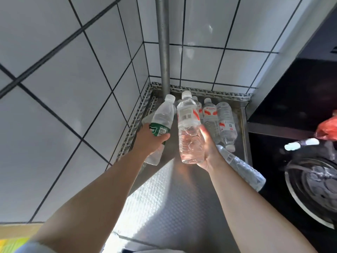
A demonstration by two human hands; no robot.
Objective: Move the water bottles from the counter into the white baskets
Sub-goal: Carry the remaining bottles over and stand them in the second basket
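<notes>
The green-labelled bottle point(161, 118) is sitting in the left hand point(148, 138), fingers curling round its label band, just left of the steel pipe point(164, 44) and lifted off the counter point(164, 194). The red-labelled bottle point(188, 128) is being held upright in the right hand point(206, 148), whose grip is wrapping the ribbed lower half, just right of the pipe's foot.

Behind it, at the pipe's base, about 4 more bottles point(212, 119) are lying or leaning together, and 1 fallen bottle point(240, 167) is resting further right, near the counter's edge beside the black stove point(291, 114).

The white baskets are not showing in this view, so both arms are likely facing a blind turn. The thin walls are looking soft; a tight squeeze could buckle them and let a bottle slip. A swinging right forearm could nudge the fallen bottle off toward the metal pan point(313, 189).
</notes>
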